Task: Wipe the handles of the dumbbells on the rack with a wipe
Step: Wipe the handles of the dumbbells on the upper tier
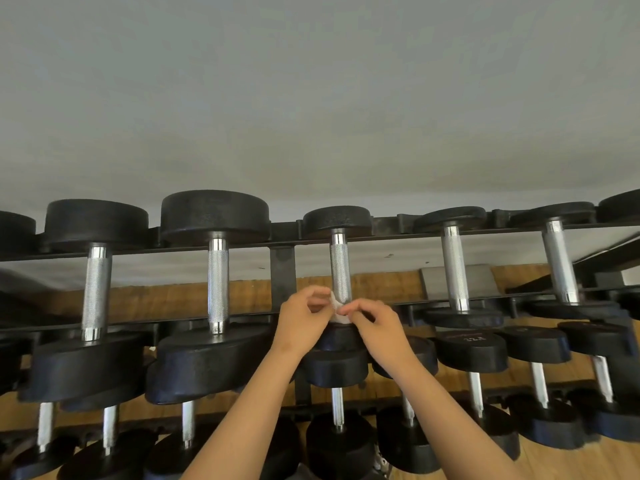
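We are facing the rack (282, 268), where the middle dumbbell (337, 220) is lying on the top row. At the near end of its handle (340, 271), our left hand (303, 322) and right hand (375, 323) are meeting, both sets of curled fingers (317, 292) pinching the white wipe (337, 308).

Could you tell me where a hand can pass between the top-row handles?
Open gaps: between the middle handle, where left hand and right hand pinch the wipe, and the fourth handle; also between leftmost handle and second handle. The rack upright splits the gap left of middle. Lower-tier heads crowd together.
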### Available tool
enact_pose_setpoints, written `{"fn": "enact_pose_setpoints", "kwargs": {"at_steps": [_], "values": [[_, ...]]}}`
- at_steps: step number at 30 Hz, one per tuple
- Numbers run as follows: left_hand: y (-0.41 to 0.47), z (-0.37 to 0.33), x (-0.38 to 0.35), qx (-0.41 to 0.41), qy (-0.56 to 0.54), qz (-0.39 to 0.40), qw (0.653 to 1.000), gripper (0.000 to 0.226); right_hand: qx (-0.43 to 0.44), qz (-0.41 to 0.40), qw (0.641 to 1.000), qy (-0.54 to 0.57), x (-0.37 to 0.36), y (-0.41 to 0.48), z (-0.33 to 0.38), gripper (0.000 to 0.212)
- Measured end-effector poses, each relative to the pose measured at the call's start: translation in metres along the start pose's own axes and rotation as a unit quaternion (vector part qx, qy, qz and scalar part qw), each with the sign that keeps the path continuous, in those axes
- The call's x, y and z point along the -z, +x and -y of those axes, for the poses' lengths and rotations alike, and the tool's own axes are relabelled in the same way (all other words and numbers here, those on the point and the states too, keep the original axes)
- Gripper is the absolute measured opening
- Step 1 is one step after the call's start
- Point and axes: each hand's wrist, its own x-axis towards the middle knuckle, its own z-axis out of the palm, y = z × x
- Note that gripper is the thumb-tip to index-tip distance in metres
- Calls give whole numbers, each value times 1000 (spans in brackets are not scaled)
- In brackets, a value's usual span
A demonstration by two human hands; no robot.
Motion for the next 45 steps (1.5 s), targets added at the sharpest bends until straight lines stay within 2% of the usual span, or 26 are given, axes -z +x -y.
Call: {"fn": "enact_pose_setpoints", "kwargs": {"at_steps": [2,5,7,9,11,13,15,18,25,30,34,42,45], "values": [[0,-2,3,-2,-16,11,1000,41,0,-27,996,87,3,0,1,30],[-2,-6,-1,-4,18,4,1000,30,-26,-137,975,171,1,3,3,26],[0,-8,-6,-4,77,-1,997,21,-48,-184,966,173,-10,7,4,23],[7,-9,-6,11,128,36,991,14,-56,-216,965,140,-20,11,3,21],[16,-10,-1,38,131,93,986,8,-46,-245,963,105,-27,12,0,19],[22,-11,5,64,88,145,983,8,-30,-264,960,92,-29,12,-3,19],[26,-9,7,92,25,184,978,25,-21,-270,959,85,-28,12,-4,19],[31,-6,5,153,-70,179,969,46,-25,-266,960,87,-25,13,-5,20],[23,-5,-4,117,9,101,988,42,-28,-262,962,72,-25,15,-7,21],[24,-5,8,111,-48,142,983,25,-26,-259,963,66,-24,14,-7,21],[27,-7,-1,92,-10,110,990,22,-32,-258,964,64,-25,13,-8,21],[30,-2,0,59,66,130,988,15,-40,-252,965,51,-25,14,-7,22],[37,-2,6,67,-1,122,990,17,-38,-250,966,50,-24,16,-6,23]]}}
